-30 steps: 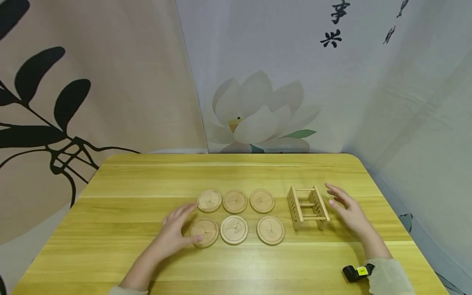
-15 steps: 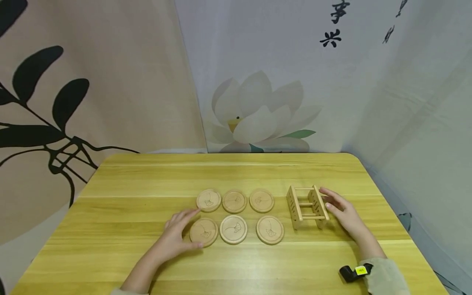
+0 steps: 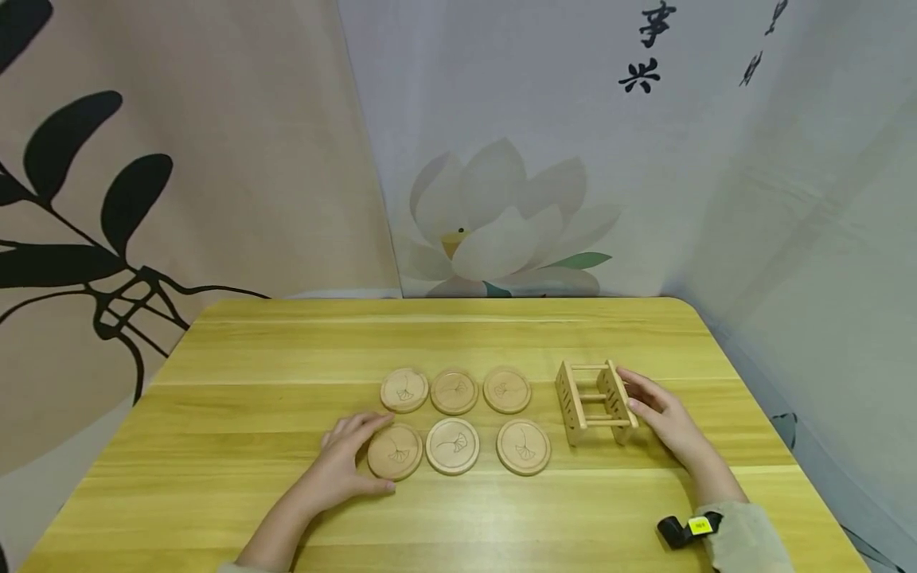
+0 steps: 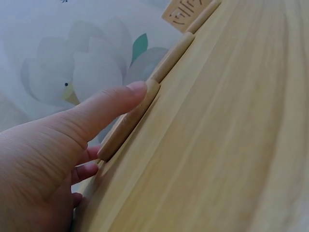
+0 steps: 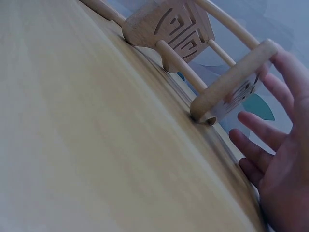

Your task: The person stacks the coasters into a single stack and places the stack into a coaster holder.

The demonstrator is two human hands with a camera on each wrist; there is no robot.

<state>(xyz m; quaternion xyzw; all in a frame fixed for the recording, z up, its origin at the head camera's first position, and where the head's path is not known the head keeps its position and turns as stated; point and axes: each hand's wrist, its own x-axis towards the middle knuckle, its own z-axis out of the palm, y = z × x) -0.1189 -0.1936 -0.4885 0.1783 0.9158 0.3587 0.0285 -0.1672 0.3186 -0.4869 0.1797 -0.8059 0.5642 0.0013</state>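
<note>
Several round wooden coasters with engraved leaf designs lie flat in two rows. My left hand point(image 3: 338, 468) spreads its thumb and fingers around the near-left coaster point(image 3: 395, 451); in the left wrist view the thumb point(image 4: 113, 104) lies at that coaster's edge point(image 4: 126, 126). Whether it presses the coaster is unclear. Right of the rows stands a wooden coaster rack point(image 3: 571, 404), with cut-out side panels joined by rods. My right hand point(image 3: 669, 414) is at its right panel point(image 5: 236, 79), thumb and forefinger against it, the other fingers point(image 5: 258, 128) loosely extended. Nothing is in the rack.
Other coasters are the near-middle one point(image 3: 453, 446), the near-right one point(image 3: 524, 447) and three in the far row, including the left one point(image 3: 404, 390). The wooden table point(image 3: 458, 525) ends at a printed cloth backdrop point(image 3: 501, 95). A black wrist device point(image 3: 677, 532) sits by the right sleeve.
My right hand has moved left, from beside the rack to its right panel. My left thumb has slid off the near-left coaster's top to its near side. Coasters and rack look unmoved.
</note>
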